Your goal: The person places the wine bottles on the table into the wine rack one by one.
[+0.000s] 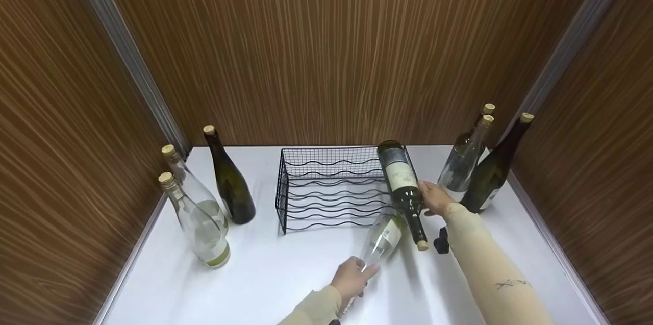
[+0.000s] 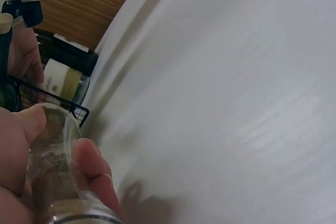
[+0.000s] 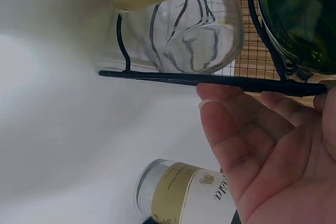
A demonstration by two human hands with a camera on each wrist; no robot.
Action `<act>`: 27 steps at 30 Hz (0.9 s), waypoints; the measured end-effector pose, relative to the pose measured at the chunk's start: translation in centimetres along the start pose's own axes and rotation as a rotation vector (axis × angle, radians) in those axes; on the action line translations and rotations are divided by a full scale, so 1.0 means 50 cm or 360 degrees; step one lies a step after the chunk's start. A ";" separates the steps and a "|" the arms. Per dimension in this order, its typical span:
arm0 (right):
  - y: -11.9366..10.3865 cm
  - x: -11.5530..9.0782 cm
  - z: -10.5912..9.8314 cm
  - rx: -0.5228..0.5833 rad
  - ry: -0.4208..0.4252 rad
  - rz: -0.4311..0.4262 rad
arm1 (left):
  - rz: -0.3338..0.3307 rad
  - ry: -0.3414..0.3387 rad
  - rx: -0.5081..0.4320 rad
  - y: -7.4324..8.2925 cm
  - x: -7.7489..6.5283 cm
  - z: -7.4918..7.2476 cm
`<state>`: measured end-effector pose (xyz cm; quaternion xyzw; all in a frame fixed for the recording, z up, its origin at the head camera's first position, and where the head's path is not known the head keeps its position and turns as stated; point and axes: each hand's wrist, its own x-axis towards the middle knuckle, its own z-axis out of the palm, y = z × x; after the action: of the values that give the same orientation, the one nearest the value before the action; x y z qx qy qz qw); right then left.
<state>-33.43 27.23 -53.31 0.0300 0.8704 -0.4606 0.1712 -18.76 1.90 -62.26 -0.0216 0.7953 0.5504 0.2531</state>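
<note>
My left hand (image 1: pixel 352 279) grips the neck of a clear glass bottle (image 1: pixel 381 239) with a pale label. Its base points at the front right of a black wire bottle rack (image 1: pixel 282 197). In the right wrist view the clear bottle's base overlaps the rack's wavy wires. A dark green corked bottle (image 1: pixel 401 174) with a cream label lies at the rack's right end, base toward the back wall, cork toward me. On the rack's right side is my right hand (image 1: pixel 435 198); its fairly straight fingers (image 3: pixel 226 124) touch the side wire, the thumb mostly hidden.
Two clear corked bottles (image 1: pixel 204 235) and a dark bottle (image 1: pixel 230 184) stand upright on the left of the white table (image 1: pixel 265 279). Several more, including a dark green bottle (image 1: pixel 492 174), stand at the right wall. Wood-grain panels (image 1: pixel 326 49) enclose the table.
</note>
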 end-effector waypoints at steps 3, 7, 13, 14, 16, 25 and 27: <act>0.000 -0.002 0.000 -0.0015 0.0001 0.0007 | -0.0007 -0.0002 -0.0053 0.006 0.003 0.017; 0.000 -0.005 -0.001 -0.0028 0.0012 0.0023 | -0.0021 0.0001 -0.0111 0.017 0.010 0.034; -0.001 -0.003 0.001 -0.0039 0.0006 0.0013 | -0.0014 0.0053 -0.0263 0.037 0.023 0.052; -0.001 -0.003 0.001 -0.0043 0.0006 0.0009 | -0.0007 0.0060 -0.0308 0.041 0.026 0.056; -0.001 -0.003 0.001 -0.0045 0.0006 0.0005 | -0.0006 0.0065 -0.0406 0.050 0.033 0.063; -0.001 -0.008 0.004 -0.0049 0.0035 -0.0001 | -0.0061 0.0067 -0.0704 0.097 0.074 0.101; -0.001 -0.008 0.006 -0.0038 0.0039 -0.0001 | -0.0079 0.0075 -0.0734 0.105 0.084 0.108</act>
<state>-32.97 27.00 -53.28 0.0334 0.8779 -0.4499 0.1608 -22.00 9.75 -60.95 -0.1112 0.6534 0.7105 0.2364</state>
